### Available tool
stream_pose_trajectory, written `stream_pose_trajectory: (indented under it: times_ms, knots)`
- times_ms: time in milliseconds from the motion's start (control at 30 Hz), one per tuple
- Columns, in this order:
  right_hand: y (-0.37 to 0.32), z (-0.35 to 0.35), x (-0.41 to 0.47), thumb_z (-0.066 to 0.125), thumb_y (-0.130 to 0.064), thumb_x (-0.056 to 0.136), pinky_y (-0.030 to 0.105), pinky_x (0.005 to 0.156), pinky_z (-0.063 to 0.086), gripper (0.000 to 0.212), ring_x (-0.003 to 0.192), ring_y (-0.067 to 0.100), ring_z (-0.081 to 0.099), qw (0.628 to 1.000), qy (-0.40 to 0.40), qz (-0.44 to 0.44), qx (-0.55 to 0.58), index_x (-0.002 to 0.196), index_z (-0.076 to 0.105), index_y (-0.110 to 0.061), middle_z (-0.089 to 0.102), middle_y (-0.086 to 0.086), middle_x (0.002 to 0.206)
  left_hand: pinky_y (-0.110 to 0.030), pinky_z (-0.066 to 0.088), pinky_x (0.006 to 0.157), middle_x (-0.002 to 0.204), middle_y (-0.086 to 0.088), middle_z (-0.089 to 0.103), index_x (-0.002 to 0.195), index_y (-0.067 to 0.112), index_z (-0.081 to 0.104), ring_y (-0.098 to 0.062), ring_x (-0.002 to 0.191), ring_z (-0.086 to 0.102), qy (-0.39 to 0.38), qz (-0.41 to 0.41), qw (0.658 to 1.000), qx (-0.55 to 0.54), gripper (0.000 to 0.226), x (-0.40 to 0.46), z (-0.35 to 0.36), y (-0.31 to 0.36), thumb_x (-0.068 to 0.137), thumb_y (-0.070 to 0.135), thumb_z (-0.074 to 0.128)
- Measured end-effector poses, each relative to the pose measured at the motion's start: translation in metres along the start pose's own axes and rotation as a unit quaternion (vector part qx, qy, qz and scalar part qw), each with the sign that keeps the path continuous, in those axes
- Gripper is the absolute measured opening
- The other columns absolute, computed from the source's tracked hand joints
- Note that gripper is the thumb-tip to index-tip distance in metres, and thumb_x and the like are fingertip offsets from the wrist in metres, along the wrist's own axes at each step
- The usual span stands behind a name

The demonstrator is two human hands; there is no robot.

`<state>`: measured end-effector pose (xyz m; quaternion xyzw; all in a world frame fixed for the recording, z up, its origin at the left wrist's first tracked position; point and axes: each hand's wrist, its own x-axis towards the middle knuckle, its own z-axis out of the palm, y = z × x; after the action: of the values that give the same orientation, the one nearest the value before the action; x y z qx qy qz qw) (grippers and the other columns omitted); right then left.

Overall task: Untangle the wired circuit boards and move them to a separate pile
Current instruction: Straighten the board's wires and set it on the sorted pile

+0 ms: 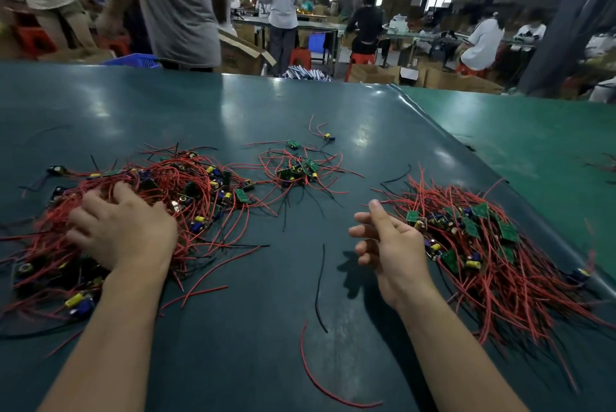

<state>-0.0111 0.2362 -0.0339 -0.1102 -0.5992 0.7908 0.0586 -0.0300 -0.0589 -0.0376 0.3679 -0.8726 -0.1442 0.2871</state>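
A big tangled heap of circuit boards [186, 191] with red and black wires lies at left. A small clump [296, 170] sits between, and a neater pile [473, 238] with wires fanned out lies at right.

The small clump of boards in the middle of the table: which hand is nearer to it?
Left, narrowly. The left hand rests on the big tangled pile, down-left of the small clump. The right hand hangs empty beside the sorted pile, down-right of it.
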Motion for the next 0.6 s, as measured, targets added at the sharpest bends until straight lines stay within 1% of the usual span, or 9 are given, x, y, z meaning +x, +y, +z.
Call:
stream_pose_trajectory:
  times_ms: [33, 100, 167, 233, 300, 367, 467, 533, 600]
  knots:
    - [0.0, 0.0, 0.0, 0.06, -0.034, 0.096, 0.02, 0.037, 0.039, 0.033, 0.039, 0.013, 0.051, 1.0, -0.003, 0.0, -0.005, 0.084, 0.068, -0.004, 0.067, 0.007, 0.062, -0.054, 0.026, 0.105, 0.137, -0.027, 0.044, 0.126, 0.004, 0.056, -0.044, 0.126, 0.034, -0.01, -0.008, 1.0, 0.006, 0.044, 0.002, 0.001, -0.002, 0.091, 0.031, 0.063]
    - [0.0, -0.001, -0.001, 0.06, -0.034, 0.096, 0.02, 0.037, 0.04, 0.033, 0.04, 0.013, 0.052, 1.0, -0.008, 0.003, -0.01, 0.084, 0.068, -0.004, 0.067, 0.007, 0.063, -0.053, 0.028, 0.102, 0.13, -0.026, 0.053, 0.123, 0.008, 0.062, -0.043, 0.122, 0.039, -0.001, -0.007, 1.0, -0.006, 0.035, 0.006, 0.002, -0.006, 0.094, 0.027, 0.062]
    - [-0.001, 0.0, -0.002, 0.06, -0.034, 0.096, 0.02, 0.037, 0.04, 0.032, 0.041, 0.012, 0.052, 1.0, -0.016, 0.006, -0.016, 0.084, 0.068, -0.004, 0.067, 0.006, 0.063, -0.053, 0.03, 0.098, 0.122, -0.022, 0.06, 0.112, 0.014, 0.07, -0.042, 0.115, 0.042, 0.024, 0.0, 1.0, -0.009, 0.023, 0.007, 0.0, -0.007, 0.094, 0.025, 0.062]
    - [-0.001, 0.0, -0.003, 0.061, -0.034, 0.095, 0.021, 0.037, 0.04, 0.032, 0.041, 0.012, 0.052, 0.999, -0.023, 0.009, -0.021, 0.084, 0.068, -0.005, 0.068, 0.006, 0.064, -0.052, 0.032, 0.095, 0.117, -0.02, 0.063, 0.103, 0.018, 0.074, -0.042, 0.11, 0.044, 0.046, 0.004, 0.999, -0.015, 0.016, 0.006, -0.001, -0.006, 0.093, 0.025, 0.064]
    - [-0.001, 0.0, -0.003, 0.061, -0.034, 0.095, 0.021, 0.037, 0.041, 0.032, 0.042, 0.011, 0.052, 0.999, -0.028, 0.013, -0.025, 0.084, 0.068, -0.005, 0.068, 0.005, 0.064, -0.053, 0.033, 0.093, 0.115, -0.018, 0.063, 0.1, 0.019, 0.075, -0.043, 0.107, 0.046, 0.069, 0.018, 0.996, -0.05, 0.014, 0.003, -0.002, -0.004, 0.091, 0.025, 0.067]
    - [-0.002, 0.0, -0.003, 0.061, -0.035, 0.095, 0.02, 0.037, 0.041, 0.032, 0.042, 0.011, 0.052, 0.999, -0.032, 0.018, -0.031, 0.084, 0.068, -0.005, 0.068, 0.005, 0.065, -0.052, 0.038, 0.088, 0.11, -0.018, 0.065, 0.102, 0.016, 0.076, -0.043, 0.103, 0.051, 0.091, 0.059, 0.988, -0.107, 0.016, 0.0, -0.004, -0.002, 0.09, 0.023, 0.068]
    - [-0.002, 0.0, -0.003, 0.062, -0.036, 0.094, 0.019, 0.038, 0.041, 0.032, 0.043, 0.011, 0.053, 0.998, -0.038, 0.021, -0.038, 0.084, 0.069, -0.006, 0.069, 0.005, 0.066, -0.043, 0.046, 0.074, 0.099, -0.017, 0.07, 0.103, 0.01, 0.076, -0.039, 0.089, 0.061, 0.129, 0.148, 0.959, -0.203, 0.02, -0.008, -0.008, 0.006, 0.089, 0.022, 0.07]
    - [-0.001, 0.001, -0.003, 0.063, -0.036, 0.093, 0.019, 0.038, 0.041, 0.032, 0.043, 0.012, 0.054, 0.998, -0.041, 0.023, -0.042, 0.084, 0.069, -0.006, 0.069, 0.004, 0.066, -0.041, 0.048, 0.071, 0.094, -0.015, 0.072, 0.102, 0.008, 0.077, -0.037, 0.082, 0.063, 0.151, 0.206, 0.936, -0.241, 0.021, -0.014, -0.009, 0.011, 0.088, 0.022, 0.071]
    - [0.001, 0.002, -0.002, 0.063, -0.036, 0.093, 0.02, 0.038, 0.041, 0.032, 0.043, 0.011, 0.054, 0.997, -0.047, 0.026, -0.051, 0.083, 0.07, -0.006, 0.07, 0.005, 0.067, -0.042, 0.048, 0.071, 0.09, -0.014, 0.073, 0.099, 0.008, 0.078, -0.037, 0.079, 0.062, 0.183, 0.256, 0.916, -0.249, 0.02, -0.019, -0.009, 0.017, 0.087, 0.023, 0.072]
